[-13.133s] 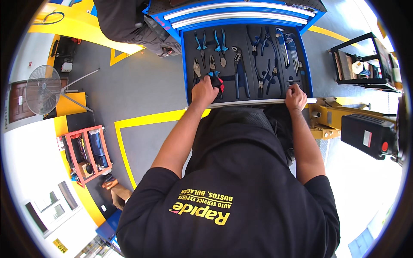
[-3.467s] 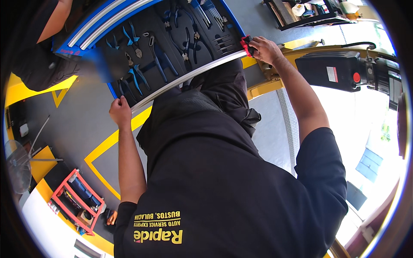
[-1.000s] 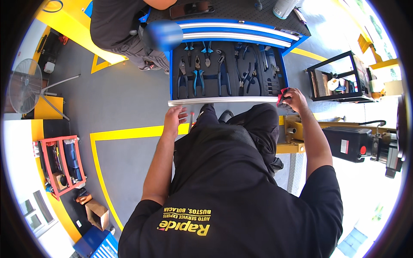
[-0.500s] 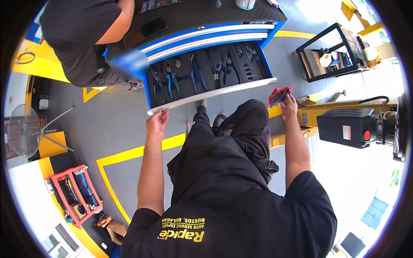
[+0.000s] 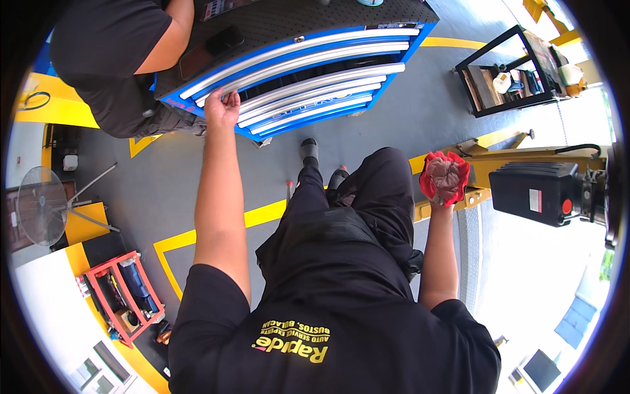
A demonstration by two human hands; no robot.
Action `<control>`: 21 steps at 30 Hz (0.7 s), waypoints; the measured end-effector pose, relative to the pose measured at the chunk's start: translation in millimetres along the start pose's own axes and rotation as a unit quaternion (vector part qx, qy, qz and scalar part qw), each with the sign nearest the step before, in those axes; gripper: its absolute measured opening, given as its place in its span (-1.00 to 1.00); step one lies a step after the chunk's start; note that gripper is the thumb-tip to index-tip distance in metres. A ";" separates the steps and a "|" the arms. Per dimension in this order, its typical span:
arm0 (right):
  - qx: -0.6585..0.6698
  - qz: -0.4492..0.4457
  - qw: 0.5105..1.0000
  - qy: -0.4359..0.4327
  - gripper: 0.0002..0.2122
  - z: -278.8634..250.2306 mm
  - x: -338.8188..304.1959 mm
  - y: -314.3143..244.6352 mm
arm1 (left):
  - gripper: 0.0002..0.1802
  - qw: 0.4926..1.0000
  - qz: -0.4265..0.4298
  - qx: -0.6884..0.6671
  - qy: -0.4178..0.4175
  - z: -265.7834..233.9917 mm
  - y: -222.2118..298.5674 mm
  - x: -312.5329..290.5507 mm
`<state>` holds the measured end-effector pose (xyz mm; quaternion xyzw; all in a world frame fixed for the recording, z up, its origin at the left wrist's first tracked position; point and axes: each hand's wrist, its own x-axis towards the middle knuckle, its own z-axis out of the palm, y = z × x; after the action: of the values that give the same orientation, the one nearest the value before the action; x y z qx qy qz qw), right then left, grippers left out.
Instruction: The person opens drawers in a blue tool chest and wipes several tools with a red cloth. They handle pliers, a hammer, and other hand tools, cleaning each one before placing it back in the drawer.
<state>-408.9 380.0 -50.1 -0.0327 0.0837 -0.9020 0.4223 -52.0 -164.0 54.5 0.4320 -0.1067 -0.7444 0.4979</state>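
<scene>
My left hand (image 5: 223, 107) is stretched out to the blue tool cabinet (image 5: 298, 62) and rests on the silver pull of an upper drawer. All the drawers look pushed in. My right hand (image 5: 443, 178) is held out to my right, away from the cabinet, with a red glove or rag (image 5: 428, 182) bunched around it. Whether it grips anything inside that red cloth is hidden.
Another person in a black shirt (image 5: 108, 56) stands at the cabinet's left end, an arm on its black top. A black shelf cart (image 5: 515, 72) is far right; a yellow lift base with a black unit (image 5: 541, 190) is right. A fan (image 5: 42, 213) and red rack (image 5: 121, 295) are left.
The open drawer full of pliers has been pushed in. My left hand moved up from its front edge to an upper drawer pull. My right hand drew back to the right.
</scene>
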 end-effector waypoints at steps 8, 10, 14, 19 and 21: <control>-0.077 0.032 0.996 -0.022 -0.82 47.3 19.4 22.3 | -0.74 0.998 0.008 -0.030 -0.048 -4.0 -15.9 11.1; -0.148 0.010 0.988 -0.043 -0.83 48.3 39.9 31.2 | -0.75 0.999 0.016 0.017 -0.028 -18.0 -12.8 6.3; -0.295 -0.120 0.944 0.084 -0.76 103.5 84.6 53.6 | -0.82 0.998 0.034 0.045 -0.040 -67.3 -30.0 -44.1; -0.813 -0.273 0.488 -0.161 -0.83 177.5 129.7 182.5 | -0.80 0.992 0.008 0.120 -0.044 -111.8 -36.7 -109.9; -0.873 -0.246 0.319 -0.274 -0.82 180.2 106.9 240.0 | -0.68 0.977 -0.014 0.209 -0.042 -115.2 -32.4 -143.7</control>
<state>-272.5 124.7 83.1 -0.6466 0.6909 -0.3097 -0.0927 32.2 2.6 43.0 0.4962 -0.2752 -0.7298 0.3813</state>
